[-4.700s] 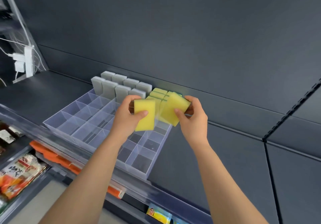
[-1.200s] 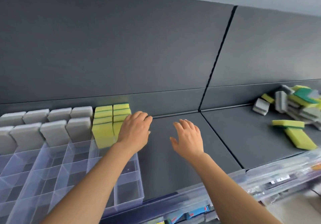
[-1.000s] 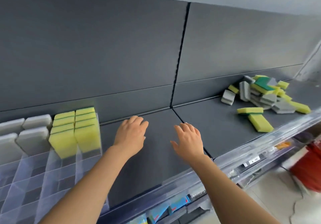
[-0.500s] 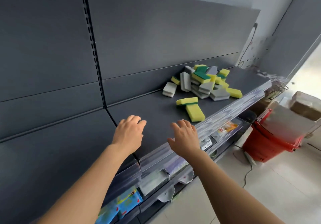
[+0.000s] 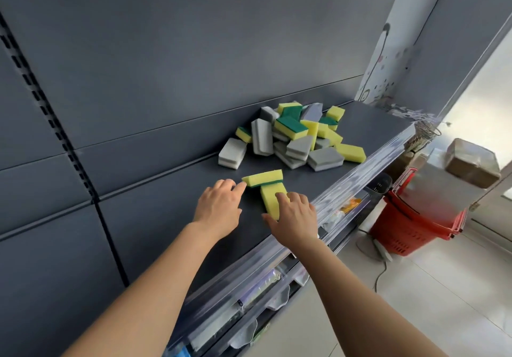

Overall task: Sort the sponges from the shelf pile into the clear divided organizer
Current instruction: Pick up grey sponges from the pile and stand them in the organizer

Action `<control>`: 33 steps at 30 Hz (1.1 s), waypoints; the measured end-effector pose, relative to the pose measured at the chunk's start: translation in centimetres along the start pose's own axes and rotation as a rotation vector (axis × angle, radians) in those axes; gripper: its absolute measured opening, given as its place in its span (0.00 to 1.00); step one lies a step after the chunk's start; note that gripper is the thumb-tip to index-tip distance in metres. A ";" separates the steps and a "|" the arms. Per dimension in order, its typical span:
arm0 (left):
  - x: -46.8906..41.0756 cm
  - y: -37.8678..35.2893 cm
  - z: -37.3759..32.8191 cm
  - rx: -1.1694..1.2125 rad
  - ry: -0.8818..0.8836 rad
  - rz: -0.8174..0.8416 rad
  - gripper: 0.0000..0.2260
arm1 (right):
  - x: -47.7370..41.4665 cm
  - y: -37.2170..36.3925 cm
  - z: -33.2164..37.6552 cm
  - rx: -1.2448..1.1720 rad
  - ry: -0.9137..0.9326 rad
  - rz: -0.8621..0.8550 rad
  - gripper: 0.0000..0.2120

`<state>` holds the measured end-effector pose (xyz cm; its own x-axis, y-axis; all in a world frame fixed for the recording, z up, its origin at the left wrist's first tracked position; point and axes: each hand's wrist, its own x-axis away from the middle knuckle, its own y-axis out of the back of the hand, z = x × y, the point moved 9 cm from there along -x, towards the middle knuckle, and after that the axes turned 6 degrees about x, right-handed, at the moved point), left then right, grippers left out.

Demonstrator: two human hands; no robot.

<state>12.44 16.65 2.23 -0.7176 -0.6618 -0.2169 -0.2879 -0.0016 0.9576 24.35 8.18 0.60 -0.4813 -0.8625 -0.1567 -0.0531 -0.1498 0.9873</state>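
Note:
A pile of grey and yellow-green sponges [image 5: 293, 140] lies on the dark shelf [image 5: 171, 218] toward the right end. Two yellow sponges sit apart from it, nearer me. One lies crosswise [image 5: 264, 178] with its green edge showing; my left hand [image 5: 219, 207] reaches it with fingertips at its left end, fingers apart. The other yellow sponge [image 5: 270, 194] points toward me; my right hand [image 5: 295, 218] rests over its near end, fingers spread. Neither sponge is lifted. The clear divided organizer is out of view.
A clear plastic rail [image 5: 277, 259] runs along the shelf's front edge, with packaged goods on a lower shelf. A red shopping basket [image 5: 415, 226] holding cardboard boxes stands on the tiled floor at right. The grey back panel rises behind the shelf.
The view has swung right, away from the organizer to the sponge pile. Both empty hands moved forward onto the two loose yellow sponges.

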 end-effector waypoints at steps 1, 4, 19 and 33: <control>-1.2 -0.4 0.0 0.018 0.014 -0.004 0.28 | -0.9 -0.4 -0.5 0.012 -0.016 0.013 0.28; -4.2 -1.8 0.5 0.100 0.087 0.019 0.30 | -3.3 -1.7 -1.5 0.055 -0.040 0.072 0.37; -7.6 -3.5 5.9 0.940 0.447 -0.278 0.18 | -9.4 -2.6 -3.4 -0.462 -0.076 0.085 0.32; 4.6 1.2 8.6 1.115 0.856 -0.741 0.16 | -8.4 0.1 0.8 -0.998 0.032 0.117 0.28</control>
<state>3.34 20.09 0.80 0.2297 -0.9731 -0.0180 -0.9733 -0.2297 -0.0034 27.69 15.81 2.03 -0.4121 -0.9080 -0.0757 0.7578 -0.3877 0.5248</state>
